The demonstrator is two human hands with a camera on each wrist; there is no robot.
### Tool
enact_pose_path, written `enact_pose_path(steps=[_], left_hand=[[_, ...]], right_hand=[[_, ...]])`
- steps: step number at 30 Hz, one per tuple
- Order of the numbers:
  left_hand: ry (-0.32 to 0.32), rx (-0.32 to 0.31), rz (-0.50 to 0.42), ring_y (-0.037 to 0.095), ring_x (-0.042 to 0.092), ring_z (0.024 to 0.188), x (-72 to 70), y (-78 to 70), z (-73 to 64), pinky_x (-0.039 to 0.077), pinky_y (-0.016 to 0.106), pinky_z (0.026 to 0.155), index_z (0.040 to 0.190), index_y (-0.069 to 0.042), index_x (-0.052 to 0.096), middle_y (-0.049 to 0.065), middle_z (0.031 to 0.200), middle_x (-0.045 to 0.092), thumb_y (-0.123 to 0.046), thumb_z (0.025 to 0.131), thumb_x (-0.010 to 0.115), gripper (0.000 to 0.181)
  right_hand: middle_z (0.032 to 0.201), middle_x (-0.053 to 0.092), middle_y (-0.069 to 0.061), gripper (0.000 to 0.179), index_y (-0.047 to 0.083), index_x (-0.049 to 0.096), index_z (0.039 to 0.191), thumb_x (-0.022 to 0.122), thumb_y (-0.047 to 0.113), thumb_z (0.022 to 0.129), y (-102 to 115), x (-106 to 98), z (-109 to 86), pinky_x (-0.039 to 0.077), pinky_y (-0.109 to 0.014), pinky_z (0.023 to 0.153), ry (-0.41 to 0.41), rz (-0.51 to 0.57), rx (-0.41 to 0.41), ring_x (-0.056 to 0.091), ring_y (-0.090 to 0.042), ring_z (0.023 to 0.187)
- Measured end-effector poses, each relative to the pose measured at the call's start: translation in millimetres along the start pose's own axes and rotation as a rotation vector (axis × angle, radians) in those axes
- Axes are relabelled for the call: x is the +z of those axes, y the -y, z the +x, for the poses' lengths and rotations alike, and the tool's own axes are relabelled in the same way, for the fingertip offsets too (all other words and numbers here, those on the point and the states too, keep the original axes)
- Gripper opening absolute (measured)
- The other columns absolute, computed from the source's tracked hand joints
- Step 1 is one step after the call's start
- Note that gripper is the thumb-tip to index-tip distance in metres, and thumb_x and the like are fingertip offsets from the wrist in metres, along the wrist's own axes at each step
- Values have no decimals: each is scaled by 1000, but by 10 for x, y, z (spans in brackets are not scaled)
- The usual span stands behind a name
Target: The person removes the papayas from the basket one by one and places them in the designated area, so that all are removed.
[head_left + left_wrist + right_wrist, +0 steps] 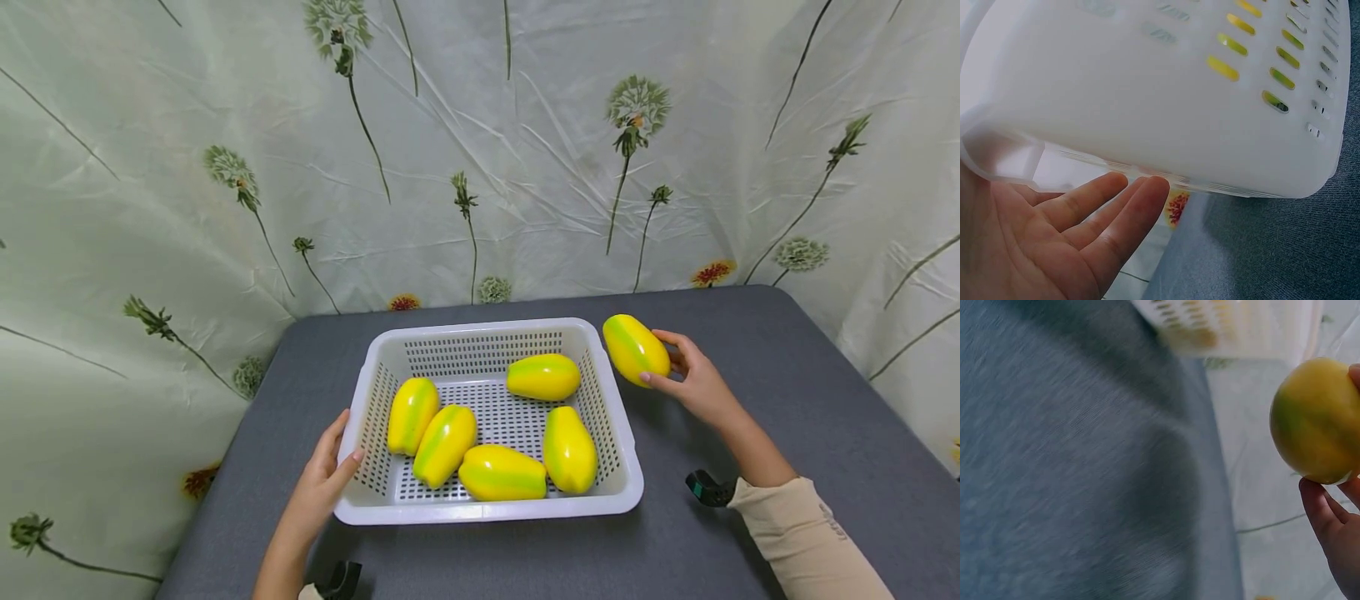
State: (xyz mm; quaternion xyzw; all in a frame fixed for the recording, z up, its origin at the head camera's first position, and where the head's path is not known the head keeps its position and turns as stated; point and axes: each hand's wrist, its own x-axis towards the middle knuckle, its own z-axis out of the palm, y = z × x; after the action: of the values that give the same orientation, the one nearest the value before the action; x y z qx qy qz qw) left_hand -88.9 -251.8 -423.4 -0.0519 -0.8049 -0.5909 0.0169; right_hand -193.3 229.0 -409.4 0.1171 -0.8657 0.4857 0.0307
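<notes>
In the head view my right hand point(693, 379) grips a yellow papaya point(636, 350) with a green streak, its thumb below and its fingers at the far side. This papaya point(1319, 422) is held up beside the right rim of a white plastic basket point(483, 512), over the table. My left hand point(326, 467) holds the basket's left rim, the thumb lapping over it. Seen from the left wrist, the fingers point(1125, 215) of that hand lie along the basket's outer wall point(1116, 94). Inside the basket lie several more papayas point(446, 446), some side by side.
A dark grey cloth-covered table point(697, 533) bears the basket. Behind and at the sides hangs a pale curtain point(525, 167) printed with dandelions. A black band point(710, 489) sits at my right wrist, by the beige sleeve point(806, 542).
</notes>
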Motion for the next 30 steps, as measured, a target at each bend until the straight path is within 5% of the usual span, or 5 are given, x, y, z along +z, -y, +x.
enact_pose_path(steps=[7,15,22,30], left_hand=[[2,-10,-4,45,37,113,-4,18,12,46,53,74,142,-2,8,27,141,20,-8,92,50,65],[1,-20,-2,45,38,114,-4,24,16,45,54,74,142,-3,8,26,141,19,-10,92,50,66],[-3,-9,3,46,38,113,-2,32,8,45,55,74,142,-2,9,27,141,21,-8,92,50,65],[4,9,9,47,38,113,-5,7,-9,44,55,75,142,-2,9,28,140,21,-9,92,49,64]], right_hand=[[129,34,-26,72,-1,24,137,63,28,84,-265,18,-21,40,-47,83,62,-27,96,46,-40,104],[133,29,-26,69,-3,24,136,61,27,86,-417,62,-71,44,-36,81,114,-10,117,45,-41,107],[138,22,-27,72,-3,19,138,60,27,87,-436,57,-89,36,-53,88,120,23,127,39,-45,113],[138,23,-28,76,-5,17,139,61,29,86,-329,13,-58,25,-58,94,43,11,108,27,-45,121]])
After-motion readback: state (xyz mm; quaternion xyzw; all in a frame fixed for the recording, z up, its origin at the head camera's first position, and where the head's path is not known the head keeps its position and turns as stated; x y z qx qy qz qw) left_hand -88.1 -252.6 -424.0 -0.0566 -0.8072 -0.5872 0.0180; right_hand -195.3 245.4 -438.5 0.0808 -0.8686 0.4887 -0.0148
